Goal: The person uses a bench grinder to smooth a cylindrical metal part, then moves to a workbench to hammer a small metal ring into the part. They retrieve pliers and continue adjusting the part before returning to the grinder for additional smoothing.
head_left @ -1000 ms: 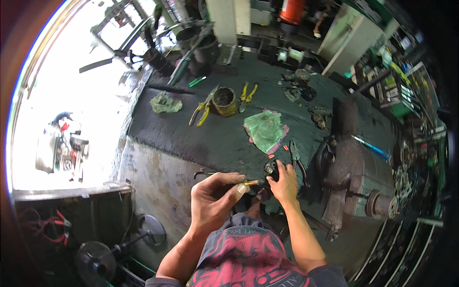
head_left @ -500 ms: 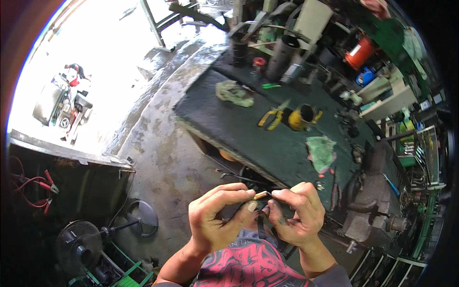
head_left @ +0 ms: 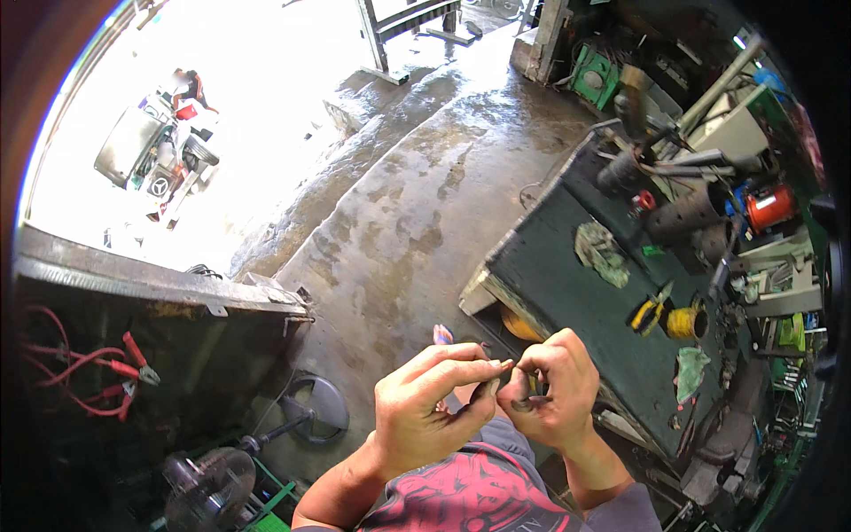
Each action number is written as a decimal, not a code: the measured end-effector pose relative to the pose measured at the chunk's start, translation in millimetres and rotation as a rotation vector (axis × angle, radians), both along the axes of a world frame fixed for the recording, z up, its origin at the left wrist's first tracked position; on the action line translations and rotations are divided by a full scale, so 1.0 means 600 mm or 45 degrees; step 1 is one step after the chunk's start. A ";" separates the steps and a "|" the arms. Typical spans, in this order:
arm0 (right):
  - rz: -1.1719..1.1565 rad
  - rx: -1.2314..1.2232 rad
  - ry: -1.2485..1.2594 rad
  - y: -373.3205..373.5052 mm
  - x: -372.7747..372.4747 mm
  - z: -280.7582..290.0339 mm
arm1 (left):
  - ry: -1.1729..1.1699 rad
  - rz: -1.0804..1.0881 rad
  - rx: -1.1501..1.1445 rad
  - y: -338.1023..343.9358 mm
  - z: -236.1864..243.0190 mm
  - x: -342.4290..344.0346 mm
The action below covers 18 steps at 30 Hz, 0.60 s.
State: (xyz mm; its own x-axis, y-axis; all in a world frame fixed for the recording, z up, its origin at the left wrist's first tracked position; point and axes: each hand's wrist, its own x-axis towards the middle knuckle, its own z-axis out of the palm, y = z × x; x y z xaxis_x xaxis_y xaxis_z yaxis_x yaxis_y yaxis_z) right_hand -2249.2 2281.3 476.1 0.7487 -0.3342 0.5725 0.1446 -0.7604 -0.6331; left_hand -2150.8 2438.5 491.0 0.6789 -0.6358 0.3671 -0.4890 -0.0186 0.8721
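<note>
Both of my hands are raised in front of my chest, fingertips almost meeting. Between the thumb and fingers of my left hand (head_left: 430, 401) is a small brass-coloured piece (head_left: 506, 364), mostly hidden by the fingertips. My right hand (head_left: 560, 388) is closed in a pinch at the other end of that piece. A dark thin end showed there a moment ago, but the fingers cover it now. To the right is a dark green workbench (head_left: 554, 306) with yellow-handled pliers (head_left: 650, 312), a yellow cylindrical container (head_left: 684, 324) and a green rag (head_left: 690, 372).
A crumpled pale rag (head_left: 603, 254) lies farther along the bench, and a vise (head_left: 720, 452) is at its near right. Red jumper cables (head_left: 115, 365) hang at left above a fan (head_left: 213, 488). A person (head_left: 189, 89) is far off outside by a vehicle part.
My view has swung left, so the bench appears farther right and more wet floor shows. My hands are closer together, and less of the brass-coloured piece is visible.
</note>
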 end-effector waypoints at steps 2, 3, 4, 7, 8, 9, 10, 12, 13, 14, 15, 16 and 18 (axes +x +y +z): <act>-0.062 0.299 0.033 -0.013 0.076 -0.021 | 0.008 0.001 0.003 -0.011 -0.014 0.083; -0.100 0.498 0.029 -0.024 0.117 -0.031 | 0.018 0.005 0.022 -0.022 -0.021 0.130; -0.048 0.648 -0.008 -0.042 0.160 -0.040 | 0.072 0.012 0.016 -0.037 -0.029 0.179; 0.048 0.846 -0.130 -0.098 0.305 -0.059 | 0.268 0.011 0.018 -0.086 -0.037 0.331; 0.033 0.852 -0.087 -0.117 0.359 -0.057 | 0.327 -0.013 0.004 -0.102 -0.032 0.388; 0.008 0.879 -0.005 -0.135 0.411 -0.052 | 0.391 -0.045 -0.003 -0.118 -0.026 0.443; 0.016 0.971 0.017 -0.148 0.461 -0.047 | 0.463 -0.078 -0.035 -0.132 -0.021 0.491; 0.105 0.882 0.066 -0.186 0.553 -0.025 | 0.461 -0.105 -0.045 -0.163 -0.008 0.583; 0.130 0.771 0.099 -0.206 0.595 -0.011 | 0.476 -0.123 -0.106 -0.184 -0.004 0.628; 0.150 0.755 0.101 -0.224 0.637 -0.002 | 0.510 -0.130 -0.128 -0.205 0.000 0.673; 0.164 0.758 0.112 -0.242 0.680 0.004 | 0.549 -0.141 -0.145 -0.226 0.001 0.717; 0.169 0.737 0.107 -0.260 0.724 0.004 | 0.597 -0.156 -0.155 -0.246 0.000 0.761; 0.151 0.757 0.100 -0.296 0.811 -0.006 | 0.652 -0.150 -0.190 -0.290 -0.015 0.850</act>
State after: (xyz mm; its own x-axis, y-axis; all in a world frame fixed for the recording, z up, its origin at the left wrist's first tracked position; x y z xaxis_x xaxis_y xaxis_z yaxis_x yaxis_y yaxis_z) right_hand -1762.4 2103.9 472.6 0.8328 -0.4913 0.2551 0.1423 -0.2555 -0.9563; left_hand -1641.0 2264.6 481.9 0.7221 -0.6844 0.1006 0.0073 0.1529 0.9882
